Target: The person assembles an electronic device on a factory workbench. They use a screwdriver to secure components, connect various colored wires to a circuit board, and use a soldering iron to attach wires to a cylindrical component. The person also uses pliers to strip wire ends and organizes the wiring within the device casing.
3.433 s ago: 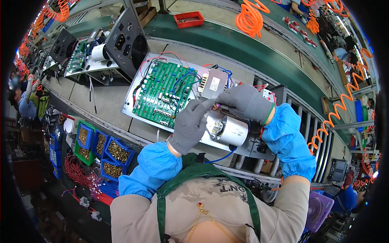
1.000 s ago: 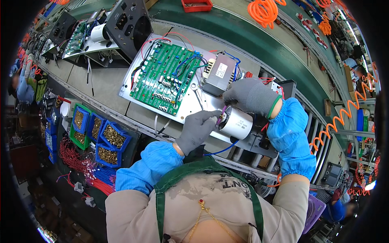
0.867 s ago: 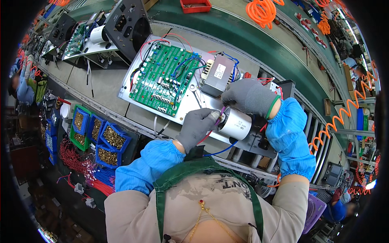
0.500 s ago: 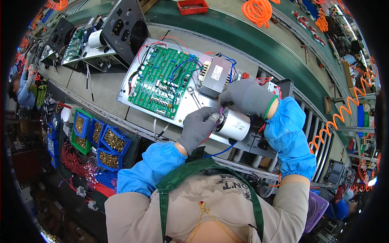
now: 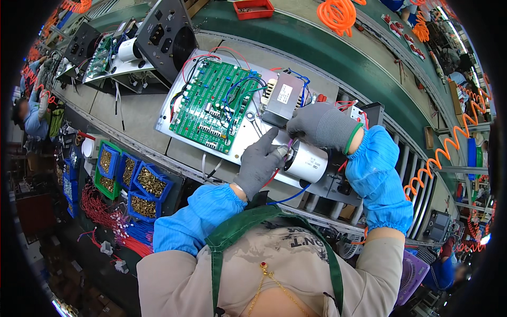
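Between my hands lies a white cylindrical capacitor [image 5: 307, 162] on its side, its terminal end facing left. My left hand [image 5: 257, 162], in a grey glove, has its thumb at that end and its index finger lifted away; the other fingers are curled round something I cannot make out. A short purple wire [image 5: 290, 142] runs from the terminal end up to my right hand [image 5: 323, 127], whose gloved fingers are closed on it. Under my right hand's fingertips stands the grey transformer [image 5: 285, 99]. A wrench [image 5: 254, 121] rests on the metal chassis plate [image 5: 243, 142].
A green circuit board [image 5: 211, 105] fills the plate's left side. Further left stands another unit with a black panel [image 5: 166, 37]. Blue bins [image 5: 150, 181] of brass fasteners sit below the bench edge. Rollers [image 5: 406, 169] lie to the right, and an orange coiled hose [image 5: 449, 148] hangs there.
My left index finger has lifted off the purple wire and stretched upward. My right hand stays nearly in place at the capacitor's end.
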Tool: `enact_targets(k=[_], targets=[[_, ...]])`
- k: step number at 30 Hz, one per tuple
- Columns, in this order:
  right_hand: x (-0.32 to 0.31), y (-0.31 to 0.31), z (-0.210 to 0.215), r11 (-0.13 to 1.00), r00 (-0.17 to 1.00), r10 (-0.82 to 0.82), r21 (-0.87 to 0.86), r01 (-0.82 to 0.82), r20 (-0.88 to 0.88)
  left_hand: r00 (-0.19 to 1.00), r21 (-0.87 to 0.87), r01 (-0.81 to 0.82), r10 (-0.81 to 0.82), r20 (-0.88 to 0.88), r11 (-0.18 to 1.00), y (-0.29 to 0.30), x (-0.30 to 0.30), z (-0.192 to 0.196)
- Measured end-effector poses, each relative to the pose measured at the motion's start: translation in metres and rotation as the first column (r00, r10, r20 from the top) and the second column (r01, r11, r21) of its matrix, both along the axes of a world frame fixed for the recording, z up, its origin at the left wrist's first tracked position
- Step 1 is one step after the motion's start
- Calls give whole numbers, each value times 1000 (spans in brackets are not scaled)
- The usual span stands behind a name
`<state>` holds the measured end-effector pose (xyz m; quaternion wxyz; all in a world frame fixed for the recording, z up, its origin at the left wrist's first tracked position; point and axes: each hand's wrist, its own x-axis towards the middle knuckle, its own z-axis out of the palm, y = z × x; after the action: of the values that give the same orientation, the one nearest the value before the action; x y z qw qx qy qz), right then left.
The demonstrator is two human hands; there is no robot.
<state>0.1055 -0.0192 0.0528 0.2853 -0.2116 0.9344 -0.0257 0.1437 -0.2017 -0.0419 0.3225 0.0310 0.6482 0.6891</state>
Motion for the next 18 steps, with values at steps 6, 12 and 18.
enact_targets(k=[6, 12, 18], targets=[[0, 1, -1, 1000, 1000, -12, 0, 12, 22, 999, 39, 8, -10, 49, 999, 0, 3, 3], [0, -1, 0, 999, 1000, 5, 39, -6, 16, 995, -9, 100, -100, -16, 995, -4, -3, -3], [5, 4, -3, 999, 997, 11, -46, -14, -70, 997, 63, 68, -67, -27, 996, -9, 1, 1]])
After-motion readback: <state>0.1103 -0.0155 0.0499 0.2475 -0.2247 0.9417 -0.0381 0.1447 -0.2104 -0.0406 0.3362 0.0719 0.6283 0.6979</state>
